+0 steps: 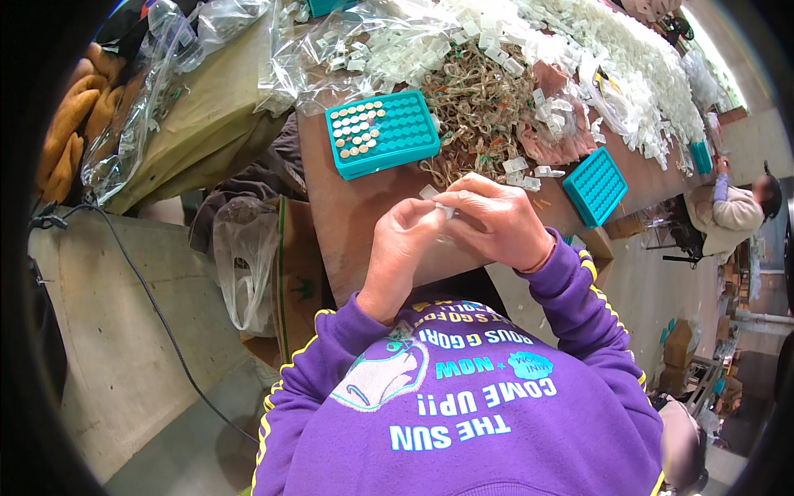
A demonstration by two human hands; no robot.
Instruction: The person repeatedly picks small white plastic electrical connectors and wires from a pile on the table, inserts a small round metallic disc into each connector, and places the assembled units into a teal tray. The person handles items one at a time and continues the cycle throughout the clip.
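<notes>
Pinching one small white clip (437,201) between them, left hand (403,248) and right hand (496,221) close on it at the worktop's (347,215) near edge, below the teal tray (385,132)

A single view, from a wide fisheye camera worn on the person's head, looking steeply down and forward. It sits close: the purple sweatshirt (463,413) fills the near bottom of the picture, and the left hand (403,248) and right hand (496,219) meet just beyond it at centre. The brown bench (347,207) runs away to the far right, its edges bowed by the lens. Concrete floor (116,331) shows at near left; dark rim rings the corners.
</notes>
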